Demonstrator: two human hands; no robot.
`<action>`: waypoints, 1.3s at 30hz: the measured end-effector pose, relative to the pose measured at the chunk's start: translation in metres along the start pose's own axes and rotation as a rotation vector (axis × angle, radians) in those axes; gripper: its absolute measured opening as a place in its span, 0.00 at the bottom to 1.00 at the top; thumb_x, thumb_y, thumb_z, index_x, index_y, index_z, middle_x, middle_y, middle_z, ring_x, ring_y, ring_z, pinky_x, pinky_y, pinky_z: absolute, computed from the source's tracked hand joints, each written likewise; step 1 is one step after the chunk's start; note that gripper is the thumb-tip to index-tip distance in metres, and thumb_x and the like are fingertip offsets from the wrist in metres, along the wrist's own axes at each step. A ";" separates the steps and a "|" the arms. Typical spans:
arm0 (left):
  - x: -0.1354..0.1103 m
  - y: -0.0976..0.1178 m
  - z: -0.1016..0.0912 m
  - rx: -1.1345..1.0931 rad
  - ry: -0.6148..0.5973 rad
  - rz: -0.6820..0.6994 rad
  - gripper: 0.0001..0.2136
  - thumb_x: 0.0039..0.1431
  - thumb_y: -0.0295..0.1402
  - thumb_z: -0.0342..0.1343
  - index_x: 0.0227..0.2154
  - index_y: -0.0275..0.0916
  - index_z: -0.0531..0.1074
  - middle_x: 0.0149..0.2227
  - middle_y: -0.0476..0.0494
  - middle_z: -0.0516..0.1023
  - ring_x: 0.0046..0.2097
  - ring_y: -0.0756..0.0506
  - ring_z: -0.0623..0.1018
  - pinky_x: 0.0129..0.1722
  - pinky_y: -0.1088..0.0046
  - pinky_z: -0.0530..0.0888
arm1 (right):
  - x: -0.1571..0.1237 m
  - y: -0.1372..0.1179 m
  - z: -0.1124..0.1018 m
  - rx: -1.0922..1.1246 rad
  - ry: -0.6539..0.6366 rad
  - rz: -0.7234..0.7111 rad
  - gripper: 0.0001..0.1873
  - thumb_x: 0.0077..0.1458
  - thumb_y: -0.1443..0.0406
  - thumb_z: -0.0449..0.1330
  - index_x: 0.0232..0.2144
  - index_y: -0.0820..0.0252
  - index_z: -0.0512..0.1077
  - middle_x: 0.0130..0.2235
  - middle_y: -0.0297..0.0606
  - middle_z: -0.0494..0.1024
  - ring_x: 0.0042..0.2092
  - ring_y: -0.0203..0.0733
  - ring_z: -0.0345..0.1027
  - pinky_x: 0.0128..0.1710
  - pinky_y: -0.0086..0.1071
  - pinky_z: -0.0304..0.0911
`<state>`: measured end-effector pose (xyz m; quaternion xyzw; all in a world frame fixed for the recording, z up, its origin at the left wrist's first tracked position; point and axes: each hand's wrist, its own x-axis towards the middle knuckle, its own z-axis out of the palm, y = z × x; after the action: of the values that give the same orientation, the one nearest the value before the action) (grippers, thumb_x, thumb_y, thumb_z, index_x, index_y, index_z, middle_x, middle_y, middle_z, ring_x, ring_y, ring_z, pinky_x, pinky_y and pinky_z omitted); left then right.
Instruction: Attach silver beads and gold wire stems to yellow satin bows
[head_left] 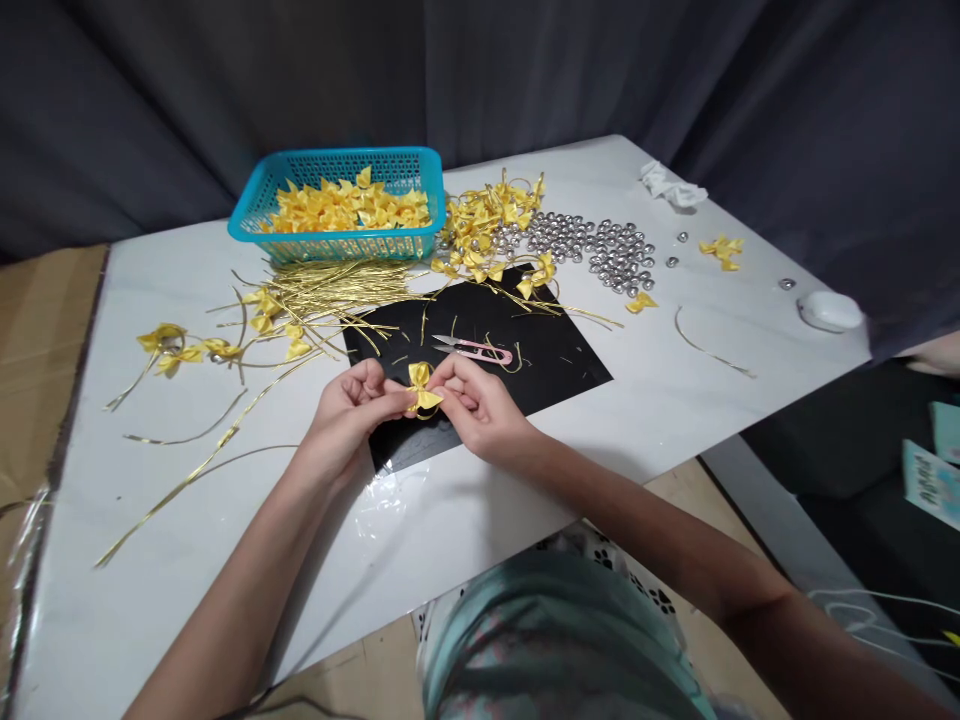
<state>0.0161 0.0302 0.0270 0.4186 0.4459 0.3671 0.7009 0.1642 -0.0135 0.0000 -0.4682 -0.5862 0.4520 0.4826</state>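
Between my two hands is a yellow ribbon bow (424, 390) with a loop of gold cord by it. My left hand (352, 410) pinches the bow's left side with thumb and fingers. On the other side, my right hand (476, 405) grips its right edge between thumb and forefinger. Both hands are raised over a black sheet (555, 365) on the white table. Pink-handled thread snips (476, 349) lie on that sheet just beyond my fingers, among short gold cord scraps. A pile of gold cords (330, 290) lies behind my left hand.
A teal basket (337, 245) full of yellow bows stands at the back. Right of it are more corded bows (491, 215) and many silver beads (619, 255). A white case (829, 311) and crumpled white tissue (671, 186) lie near the right edge. Loose cords (172, 495) spread at left.
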 end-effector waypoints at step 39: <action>-0.001 0.000 -0.002 -0.147 -0.125 -0.061 0.17 0.39 0.21 0.64 0.19 0.38 0.58 0.16 0.53 0.75 0.19 0.56 0.74 0.19 0.89 0.68 | -0.012 0.005 0.004 -0.337 0.126 -0.243 0.08 0.57 0.69 0.47 0.38 0.59 0.64 0.31 0.33 0.75 0.30 0.29 0.68 0.30 0.22 0.60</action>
<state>0.0142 0.0298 0.0273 0.3743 0.3855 0.3505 0.7671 0.1622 -0.0248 -0.0069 -0.4953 -0.6743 0.2559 0.4843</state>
